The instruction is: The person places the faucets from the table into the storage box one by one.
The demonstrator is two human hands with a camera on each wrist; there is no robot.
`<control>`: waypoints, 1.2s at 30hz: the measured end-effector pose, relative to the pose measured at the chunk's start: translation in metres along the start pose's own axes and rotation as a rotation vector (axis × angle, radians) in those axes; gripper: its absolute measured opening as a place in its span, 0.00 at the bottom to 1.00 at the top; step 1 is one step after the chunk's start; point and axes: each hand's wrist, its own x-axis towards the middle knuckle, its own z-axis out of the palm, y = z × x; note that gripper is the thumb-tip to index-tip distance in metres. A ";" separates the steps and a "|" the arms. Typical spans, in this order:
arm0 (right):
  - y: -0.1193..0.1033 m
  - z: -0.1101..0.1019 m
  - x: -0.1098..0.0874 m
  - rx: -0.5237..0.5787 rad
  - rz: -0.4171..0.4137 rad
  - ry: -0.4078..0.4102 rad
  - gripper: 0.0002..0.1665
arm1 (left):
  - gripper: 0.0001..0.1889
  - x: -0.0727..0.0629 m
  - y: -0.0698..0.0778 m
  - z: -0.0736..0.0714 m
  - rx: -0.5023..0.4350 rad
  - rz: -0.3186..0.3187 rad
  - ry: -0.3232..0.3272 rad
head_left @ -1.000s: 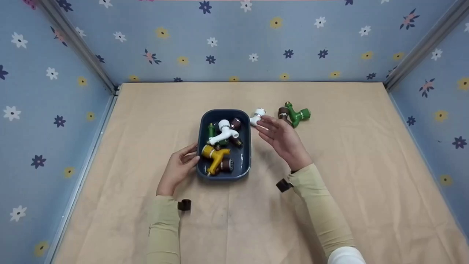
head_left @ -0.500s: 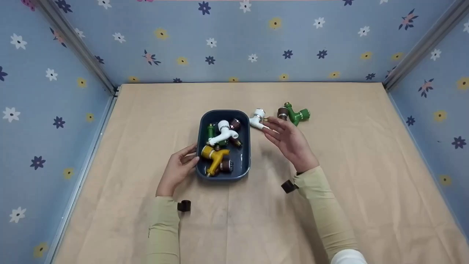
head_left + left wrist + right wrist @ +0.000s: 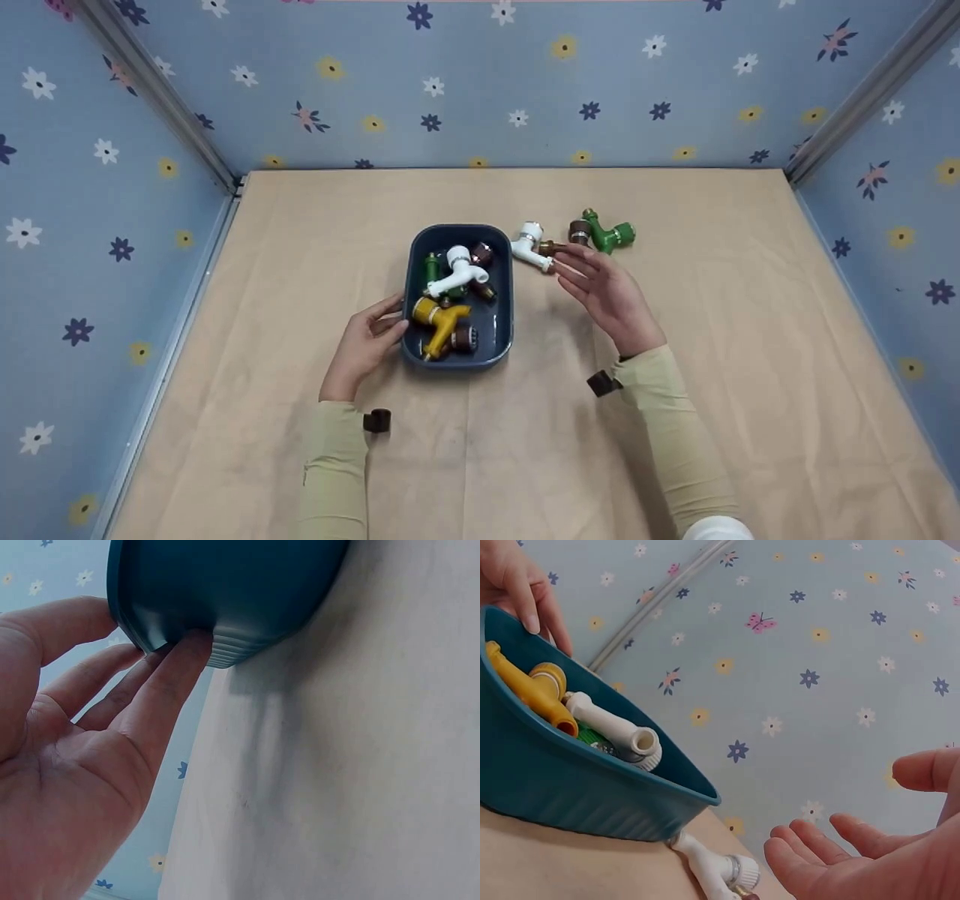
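Note:
A dark blue tub (image 3: 495, 352) holds several taps. On top lie a white tap (image 3: 450, 281) and a yellow tap (image 3: 442, 322), with green and brown ones partly under them. My left hand (image 3: 364, 345) grips the tub's left side, thumb at the rim and fingers along the outer wall in the left wrist view. Right of the tub, a second white tap (image 3: 527, 244) lies against its wall. My right hand (image 3: 611, 304) is open, palm turned toward the tub, holding nothing. Its fingertips overlap the brown tap (image 3: 579, 231) beside the white one, hiding part of it.
A green tap (image 3: 611, 234) lies just right of the brown one, toward the back of the cloth-covered table (image 3: 712, 300). Flower-patterned panels (image 3: 480, 82) stand at the back and both sides. Each wrist carries a small black camera.
My right hand has drawn back to the right and toward me, uncovering more of the white tap and the brown tap's brass end. The left hand and the tub have stayed put.

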 end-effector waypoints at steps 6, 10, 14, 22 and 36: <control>-0.004 -0.013 -0.003 0.011 -0.004 0.041 0.29 | 0.27 0.000 0.000 -0.001 0.010 0.003 -0.005; -0.006 -0.023 -0.005 0.028 -0.011 0.073 0.29 | 0.27 0.001 0.000 -0.001 0.013 -0.001 -0.004; -0.008 -0.031 -0.006 0.053 -0.011 0.096 0.28 | 0.27 0.003 0.001 -0.002 0.007 0.011 -0.009; -0.012 -0.043 -0.010 0.039 -0.028 0.085 0.27 | 0.27 -0.001 0.017 0.000 -0.002 0.003 -0.035; -0.019 -0.072 -0.014 -0.011 0.001 0.128 0.28 | 0.27 -0.007 0.026 0.002 -0.007 0.010 -0.040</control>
